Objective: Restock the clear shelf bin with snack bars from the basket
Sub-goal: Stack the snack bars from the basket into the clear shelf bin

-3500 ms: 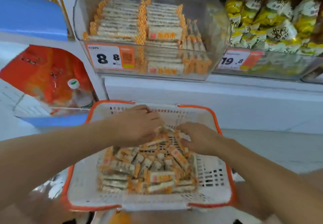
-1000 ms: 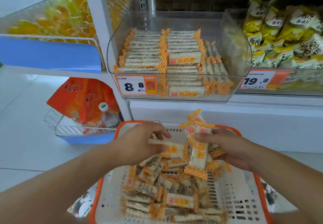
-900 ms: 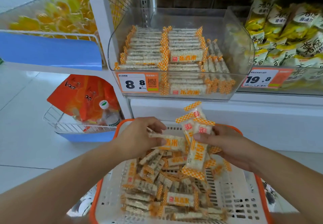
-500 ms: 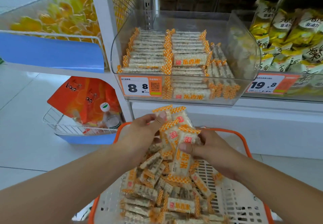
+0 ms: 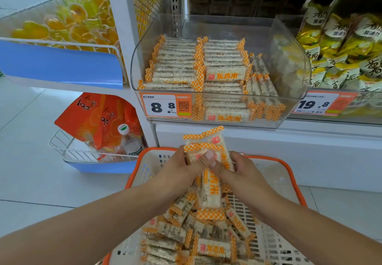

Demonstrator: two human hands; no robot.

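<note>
Nearest the camera, a heap of loose snack bars is seen lying in the white basket with the orange rim. Just above the heap, a small bundle of bars is held upright between the two hands, which are pressed close together: the left hand is curled round the bundle's left side and the right hand round its right, with both thumbs laid across the front. Beyond the basket, the clear bin is set on the shelf, partly filled with neat rows of the same bars, and a price tag is fixed to its front.
</note>
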